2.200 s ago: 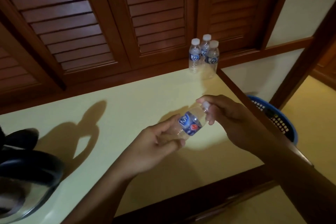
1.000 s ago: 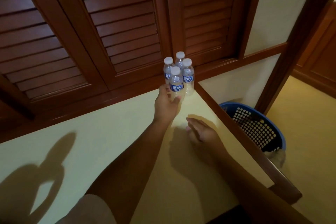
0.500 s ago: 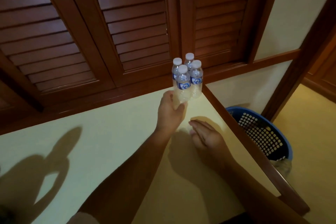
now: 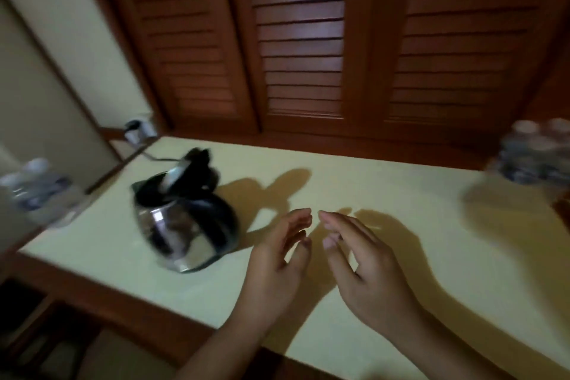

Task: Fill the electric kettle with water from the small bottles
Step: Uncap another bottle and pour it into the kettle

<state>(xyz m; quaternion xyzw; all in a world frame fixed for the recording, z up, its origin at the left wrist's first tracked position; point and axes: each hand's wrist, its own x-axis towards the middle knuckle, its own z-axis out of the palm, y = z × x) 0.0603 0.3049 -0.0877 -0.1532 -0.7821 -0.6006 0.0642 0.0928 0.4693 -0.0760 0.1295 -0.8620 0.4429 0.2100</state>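
While both hover above the table [image 4: 401, 194], left hand [image 4: 279, 259] and right hand [image 4: 367, 265] are spread loose, palms facing, empty; kettle [image 4: 182, 222] lid up, untouched.

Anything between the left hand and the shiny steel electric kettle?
Nothing visible: only pale-yellow tabletop separates the left hand from the shiny steel electric kettle, whose black lid stands open.

Glossy metal kettle [image 4: 185, 225], wooden shutters [image 4: 302, 40]
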